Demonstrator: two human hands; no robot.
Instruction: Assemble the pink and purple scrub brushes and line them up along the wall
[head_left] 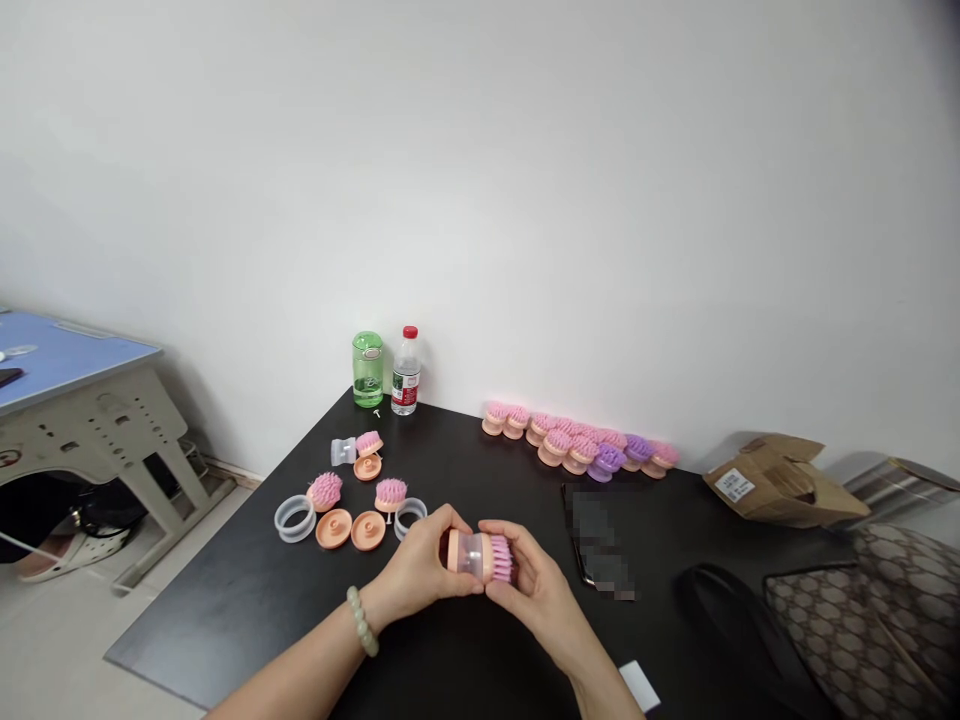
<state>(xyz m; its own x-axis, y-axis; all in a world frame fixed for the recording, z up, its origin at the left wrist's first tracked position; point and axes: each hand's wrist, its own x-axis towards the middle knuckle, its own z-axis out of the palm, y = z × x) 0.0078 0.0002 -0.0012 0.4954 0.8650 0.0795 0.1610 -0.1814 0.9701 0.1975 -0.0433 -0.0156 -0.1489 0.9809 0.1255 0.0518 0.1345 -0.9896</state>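
Both forearms come in over the near edge of a black desk point(225, 610), with a pale green bead bracelet point(362, 620) on the left wrist. The left hand point(420, 565) and right hand point(529, 590) are both wrapped around a peach brush point(480, 556) with a clear middle and pink bristles, holding it sideways just above the desk, bristles pointing right. A white card point(639, 686) pokes out by the right forearm, right at the near edge.

Just right of the hands is a phone point(596, 540), mostly blurred out. Further right, a black strap point(727, 620) and a patterned bag point(847, 620) crowd the right corner, and a torn cardboard parcel point(780, 480) sits past them.

Left of the hands there's a loose spread of brush parts: clear rings point(295, 518), peach discs point(334, 528) and pink bristle heads point(325, 491). One clear ring point(410, 518) sits really close to the left hand.

Up in the back corner stand a green bottle point(367, 370) and a water bottle point(406, 370) with a red cap. A long cluster of pink and purple brushes point(577, 440) runs along the back edge against the wall. Off to the left, past the desk corner, there's a blue-topped table point(75, 355), with a sandal point(75, 550) on the floor near it.
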